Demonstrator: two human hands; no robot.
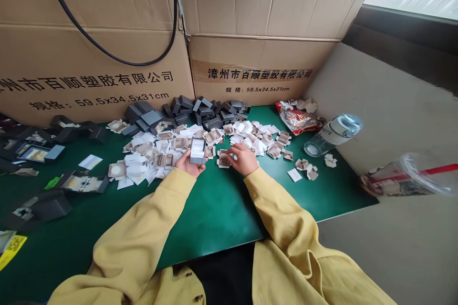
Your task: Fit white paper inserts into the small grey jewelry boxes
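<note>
My left hand [188,167] is closed around a small dark grey box [198,158], held upright with its white printed inside facing me. To the right, my right hand [244,160] pinches the edge of a small folded cardboard insert [223,158] low over the green table. The fingertips partly cover that insert. Behind both hands spreads a loose heap of white cards and cardboard inserts [138,167]. Dark grey boxes [214,113] are piled beyond the heap.
Open dark boxes [84,182] lie on the left of the green table [214,219]. At right are a snack bag [296,119], a clear bottle [332,134] and a plastic cup with a red straw [404,176]. Large cartons [250,57] stand behind; a black cable [118,59] hangs in front.
</note>
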